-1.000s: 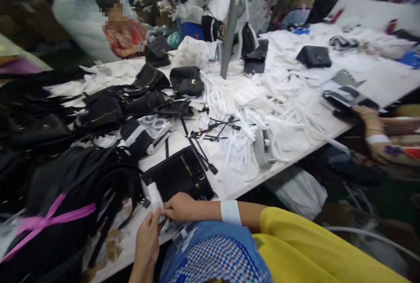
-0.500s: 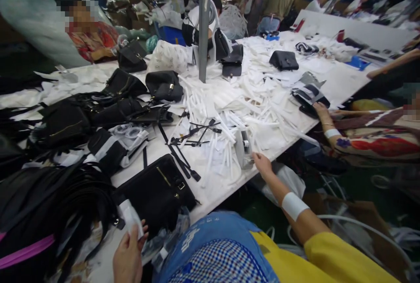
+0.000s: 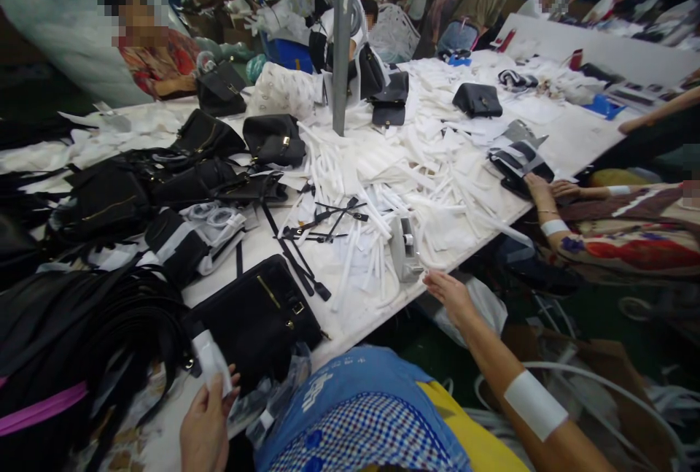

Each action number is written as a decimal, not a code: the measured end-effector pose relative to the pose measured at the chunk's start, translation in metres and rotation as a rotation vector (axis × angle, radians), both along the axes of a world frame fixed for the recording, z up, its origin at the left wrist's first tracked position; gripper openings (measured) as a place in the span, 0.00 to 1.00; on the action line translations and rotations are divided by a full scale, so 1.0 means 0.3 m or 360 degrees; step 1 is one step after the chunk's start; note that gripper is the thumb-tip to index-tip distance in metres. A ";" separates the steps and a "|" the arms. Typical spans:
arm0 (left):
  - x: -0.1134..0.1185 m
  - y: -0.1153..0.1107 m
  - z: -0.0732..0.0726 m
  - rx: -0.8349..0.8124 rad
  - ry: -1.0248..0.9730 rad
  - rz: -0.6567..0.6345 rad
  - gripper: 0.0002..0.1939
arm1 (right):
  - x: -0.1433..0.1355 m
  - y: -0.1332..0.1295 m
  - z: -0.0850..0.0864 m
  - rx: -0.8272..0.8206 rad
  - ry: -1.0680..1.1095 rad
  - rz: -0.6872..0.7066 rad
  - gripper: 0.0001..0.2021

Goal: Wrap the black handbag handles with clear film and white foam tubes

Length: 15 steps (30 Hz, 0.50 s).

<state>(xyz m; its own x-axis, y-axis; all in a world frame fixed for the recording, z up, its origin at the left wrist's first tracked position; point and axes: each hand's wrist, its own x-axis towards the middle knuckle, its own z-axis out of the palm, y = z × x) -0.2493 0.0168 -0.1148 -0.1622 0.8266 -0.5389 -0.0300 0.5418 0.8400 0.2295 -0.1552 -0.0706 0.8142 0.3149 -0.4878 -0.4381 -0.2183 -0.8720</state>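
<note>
My left hand [image 3: 208, 414] is closed on a white wrapping sleeve [image 3: 211, 359], which stands up between thumb and fingers beside a bundle of black straps [image 3: 114, 311]. Right behind it, a flat black bag [image 3: 257, 311] with a gold zip and buckle lies on the table. My right hand [image 3: 451, 297] reaches to the table's front edge, fingertips drawn together at the near end of a grey tape dispenser [image 3: 403, 249]. Whatever the fingertips pinch is too small to make out. Several thin black buckle straps [image 3: 322, 227] lie left of the dispenser.
White paper strips [image 3: 372, 165] cover much of the table [image 3: 350, 333]. Black bags [image 3: 109, 195] are piled at left. A grey post [image 3: 342, 41] rises mid-table. At right, a co-worker's hands [image 3: 541, 191] touch a black bag [image 3: 519, 162]. A pink band [image 3: 44, 408] lies at lower left.
My right hand has shifted slightly down and toward me at the dispenser, and its forearm has swung lower. My left hand, still with the white sleeve, has moved slightly left.
</note>
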 end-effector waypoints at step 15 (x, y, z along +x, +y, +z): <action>0.062 -0.017 0.075 0.0204 0.0100 0.0060 0.21 | -0.362 0.251 -0.117 0.0067 0.0576 0.0716 0.11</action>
